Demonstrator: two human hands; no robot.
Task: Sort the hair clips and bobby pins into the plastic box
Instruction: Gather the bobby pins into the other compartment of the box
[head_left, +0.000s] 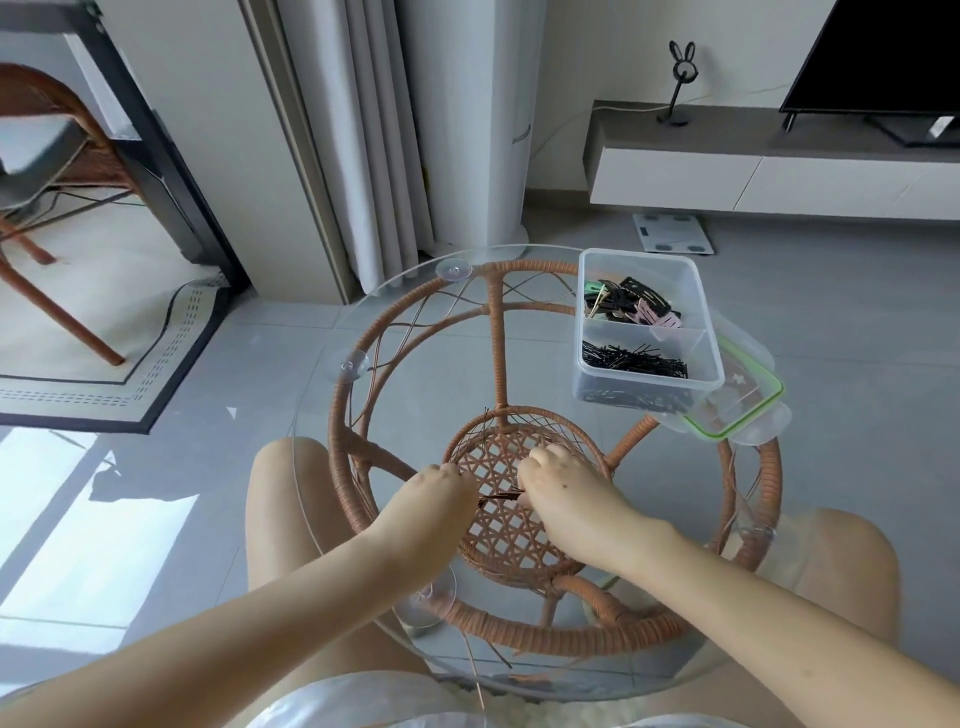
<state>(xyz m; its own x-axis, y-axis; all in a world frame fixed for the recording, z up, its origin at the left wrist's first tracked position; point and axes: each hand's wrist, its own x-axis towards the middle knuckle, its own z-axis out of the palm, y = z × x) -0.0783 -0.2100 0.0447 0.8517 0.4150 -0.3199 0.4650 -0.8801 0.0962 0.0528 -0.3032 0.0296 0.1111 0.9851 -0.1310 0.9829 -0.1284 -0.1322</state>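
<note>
A clear plastic box (696, 291) stands at the far right of the round glass table (415, 332). Its far compartment holds hair clips (631, 304) in black, pink and green. Its near compartment holds a pile of black bobby pins (634, 359). Over the table's middle, my left hand (441, 491) and my right hand (563, 480) meet, both with fingers pinched. A small bunch of dark bobby pins (501, 498) spans the gap between them, held at both ends.
The box lid (737, 410) with a green seal lies under the box's near right corner, overhanging the table edge. A rattan frame (498, 332) shows through the glass. My knees are under the table. A chair, curtain and TV bench stand beyond.
</note>
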